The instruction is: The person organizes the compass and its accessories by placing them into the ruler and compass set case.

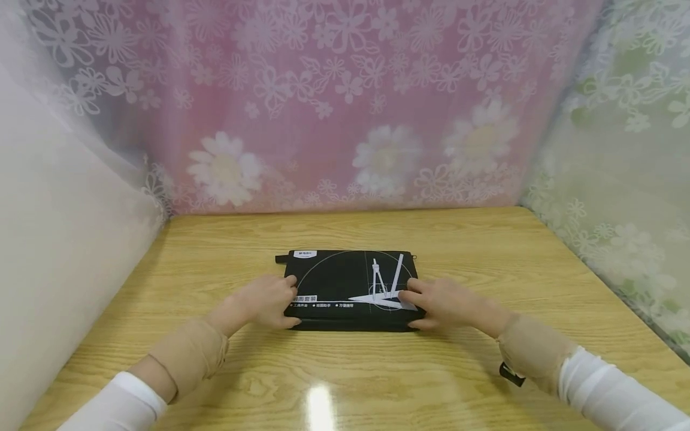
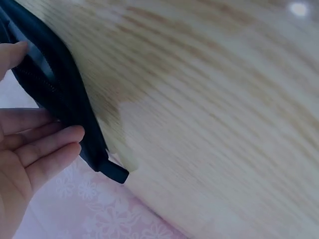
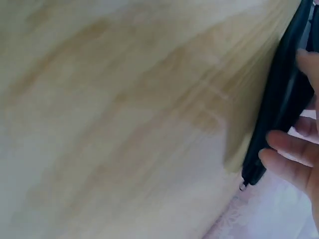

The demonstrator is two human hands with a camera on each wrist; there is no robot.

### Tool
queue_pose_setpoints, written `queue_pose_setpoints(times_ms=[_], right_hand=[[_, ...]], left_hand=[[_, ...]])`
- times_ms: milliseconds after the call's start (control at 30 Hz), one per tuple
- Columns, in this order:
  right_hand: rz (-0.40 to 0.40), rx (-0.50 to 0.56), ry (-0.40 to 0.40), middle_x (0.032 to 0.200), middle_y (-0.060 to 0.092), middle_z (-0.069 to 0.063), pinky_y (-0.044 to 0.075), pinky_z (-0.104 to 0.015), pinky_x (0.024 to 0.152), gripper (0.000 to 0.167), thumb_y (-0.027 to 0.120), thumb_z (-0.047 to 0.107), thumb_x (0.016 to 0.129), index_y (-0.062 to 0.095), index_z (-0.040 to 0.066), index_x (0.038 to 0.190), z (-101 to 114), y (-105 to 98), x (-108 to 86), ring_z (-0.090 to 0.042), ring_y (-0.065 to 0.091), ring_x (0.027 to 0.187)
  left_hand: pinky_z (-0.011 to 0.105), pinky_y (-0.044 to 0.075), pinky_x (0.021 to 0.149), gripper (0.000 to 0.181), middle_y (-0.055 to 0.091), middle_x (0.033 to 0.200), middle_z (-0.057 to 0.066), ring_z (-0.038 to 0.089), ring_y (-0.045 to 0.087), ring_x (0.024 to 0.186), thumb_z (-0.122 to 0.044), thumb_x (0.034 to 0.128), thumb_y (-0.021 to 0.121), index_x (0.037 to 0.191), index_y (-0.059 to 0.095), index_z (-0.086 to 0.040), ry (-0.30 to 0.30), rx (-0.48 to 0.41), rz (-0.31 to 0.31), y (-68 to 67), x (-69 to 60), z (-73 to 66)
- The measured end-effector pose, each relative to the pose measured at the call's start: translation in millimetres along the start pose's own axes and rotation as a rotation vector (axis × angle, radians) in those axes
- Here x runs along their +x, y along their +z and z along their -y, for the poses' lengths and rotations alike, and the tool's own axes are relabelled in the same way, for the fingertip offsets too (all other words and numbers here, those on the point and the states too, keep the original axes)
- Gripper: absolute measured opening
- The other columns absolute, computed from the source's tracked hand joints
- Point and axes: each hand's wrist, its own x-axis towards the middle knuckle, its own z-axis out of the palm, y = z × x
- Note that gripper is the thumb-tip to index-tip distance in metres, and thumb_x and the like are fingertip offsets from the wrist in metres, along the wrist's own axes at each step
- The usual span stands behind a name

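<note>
A flat black zip pouch (image 1: 334,278) lies on the table, printed in white with a pair of compasses, a ruler, a set square and lettering. My left hand (image 1: 269,302) holds its left end, fingers at the side edge and thumb near the front corner. At the opposite end, my right hand (image 1: 447,305) grips the right edge in much the same way. Zipper teeth and a grey strip show along the pouch (image 2: 65,84) in the left wrist view, beside the left thumb. The right wrist view has the right fingers (image 3: 289,147) against the pouch's side. Its contents are hidden.
The wood-grain table (image 1: 345,371) extends around the pouch on all sides. A pink flowered curtain (image 1: 323,108) hangs behind its far edge. Pale cloth (image 1: 70,197) stands on the left and a greenish flowered curtain (image 1: 631,179) on the right.
</note>
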Motion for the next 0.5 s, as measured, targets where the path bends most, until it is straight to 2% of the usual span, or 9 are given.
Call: queue_pose_setpoints(times_ms=[100, 267, 367, 500], right_hand=[[0.018, 0.03, 0.04, 0.088, 0.044, 0.004, 0.033, -0.019, 0.046, 0.043, 0.053, 0.05, 0.089, 0.057, 0.014, 0.112, 3, 1, -2.4, -0.003, 0.035, 0.057], [-0.021, 0.218, 0.181, 0.091, 0.048, 0.003, 0.038, -0.02, 0.053, 0.026, 0.055, 0.029, 0.094, 0.058, 0.013, 0.114, 7, 4, -3.1, -0.003, 0.039, 0.058], [-0.019, 0.313, 0.243, 0.093, 0.051, 0.003, 0.041, -0.023, 0.057, 0.025, 0.058, 0.023, 0.092, 0.057, 0.012, 0.115, 7, 5, -2.8, -0.004, 0.043, 0.062], [0.009, 0.389, 0.296, 0.099, 0.054, 0.002, 0.043, -0.026, 0.062, 0.028, 0.057, 0.026, 0.092, 0.056, 0.012, 0.117, 7, 7, -2.6, -0.006, 0.047, 0.071]], left_hand=[[0.033, 0.045, 0.055, 0.049, 0.045, 0.073, 0.001, 0.016, 0.046, 0.055, -0.053, 0.0774, 0.063, 0.074, 0.064, -0.004, -0.011, -0.015, -0.003, -0.6, 0.2, -0.5], [0.032, 0.046, 0.061, 0.049, 0.049, 0.074, -0.001, 0.016, 0.051, 0.065, -0.056, 0.0776, 0.063, 0.079, 0.064, -0.007, -0.022, -0.014, -0.019, -3.7, 8.8, -6.4], [0.029, 0.046, 0.063, 0.043, 0.051, 0.077, -0.002, 0.015, 0.052, 0.072, -0.051, 0.08, 0.064, 0.089, 0.066, -0.009, 0.039, 0.002, -0.039, -5.4, 19.6, -19.6], [0.024, 0.045, 0.064, 0.039, 0.053, 0.081, -0.001, 0.014, 0.05, 0.074, -0.045, 0.0825, 0.065, 0.099, 0.066, -0.009, 0.127, 0.023, -0.086, -4.0, 36.2, -45.3]])
